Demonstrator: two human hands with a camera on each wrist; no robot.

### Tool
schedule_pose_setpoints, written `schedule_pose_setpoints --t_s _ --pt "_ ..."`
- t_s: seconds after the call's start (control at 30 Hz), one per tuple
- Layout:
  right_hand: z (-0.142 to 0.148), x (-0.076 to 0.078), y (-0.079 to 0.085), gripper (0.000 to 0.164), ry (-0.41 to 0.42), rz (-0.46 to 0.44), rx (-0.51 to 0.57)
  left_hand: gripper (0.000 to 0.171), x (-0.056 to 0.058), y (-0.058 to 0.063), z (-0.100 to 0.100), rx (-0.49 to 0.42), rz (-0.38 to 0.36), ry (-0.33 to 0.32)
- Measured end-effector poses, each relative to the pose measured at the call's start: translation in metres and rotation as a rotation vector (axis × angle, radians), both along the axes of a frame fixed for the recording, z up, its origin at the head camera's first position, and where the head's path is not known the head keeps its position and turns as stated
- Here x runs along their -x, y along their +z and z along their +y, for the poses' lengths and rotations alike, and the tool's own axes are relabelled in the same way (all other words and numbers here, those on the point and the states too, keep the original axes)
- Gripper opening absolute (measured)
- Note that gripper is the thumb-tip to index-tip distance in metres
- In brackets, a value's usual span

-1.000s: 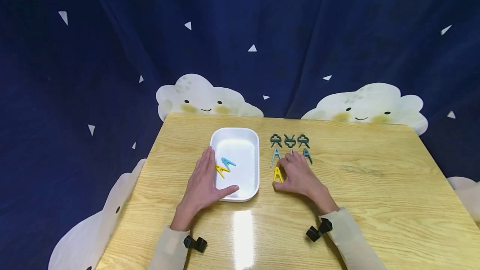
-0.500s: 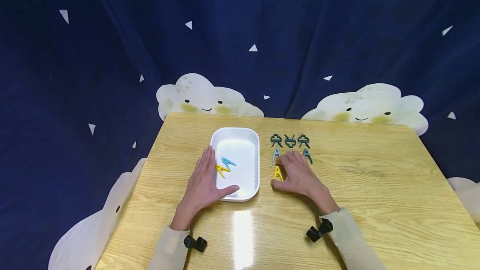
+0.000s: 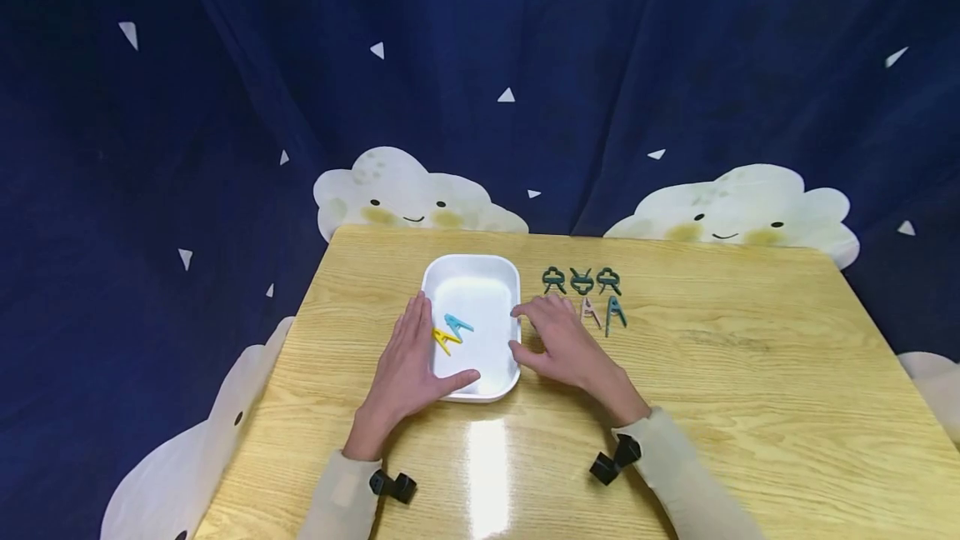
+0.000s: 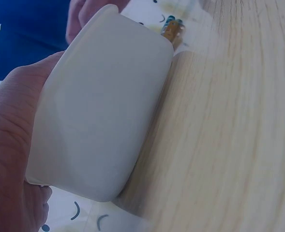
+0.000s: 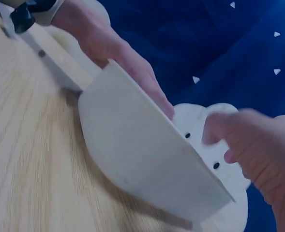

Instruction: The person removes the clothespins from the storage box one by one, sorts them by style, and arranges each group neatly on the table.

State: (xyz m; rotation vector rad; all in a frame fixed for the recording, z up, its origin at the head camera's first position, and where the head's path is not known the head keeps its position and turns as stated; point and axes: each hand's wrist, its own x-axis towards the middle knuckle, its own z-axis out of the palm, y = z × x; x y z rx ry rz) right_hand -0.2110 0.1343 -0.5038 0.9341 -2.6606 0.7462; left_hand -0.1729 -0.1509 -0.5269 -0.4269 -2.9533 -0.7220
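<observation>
A white tray (image 3: pixel 504 273) stands on the table with a yellow clothespin (image 3: pixel 446 339) and a light blue clothespin (image 3: pixel 457 325) inside. Along its left side lies my left hand (image 3: pixel 408 365), fingers straight against the rim and thumb stretched over the near end. My right hand (image 3: pixel 562 344) is at the tray's right rim, with thumb and index finger bent and apart. No item shows between them. Just behind that hand lie a pink clothespin (image 3: pixel 590 312) and a dark teal clothespin (image 3: pixel 615 313). The spot under my right hand is hidden.
Several dark green clips form a row, including a left clip (image 3: pixel 553 279), a middle clip (image 3: pixel 581 281) and a right clip (image 3: pixel 608 280). The wooden table (image 3: pixel 750 390) extends right. A dark blue curtain (image 3: pixel 570 65) hangs behind its far edge.
My right hand has moved left from the yellow clothespin on the table to the tray's rim. The pink clothespin is uncovered; the yellow and light blue ones there are out of sight. Left hand unmoved.
</observation>
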Motion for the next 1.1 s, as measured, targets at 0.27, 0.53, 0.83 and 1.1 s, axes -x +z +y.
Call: schedule_pose_setpoints --t_s 0.27,0.53,0.83,1.1 --pt "-0.04 0.012 0.004 0.032 0.113 0.015 -0.096 0.14 0.0 -0.001 -0.001 0.004 0.017 0.002" --pt "-0.064 0.03 -0.001 0.041 0.17 -0.066 -0.181 0.139 0.0 -0.001 -0.001 -0.013 0.017 -0.011" --pt "-0.079 0.04 -0.004 0.05 0.188 -0.121 -0.305 0.139 0.001 -0.003 -0.002 -0.009 0.038 -0.012" --pt "-0.083 0.034 -0.007 0.053 0.232 0.014 -0.565 0.139 0.001 -0.003 -0.001 0.001 0.024 -0.017"
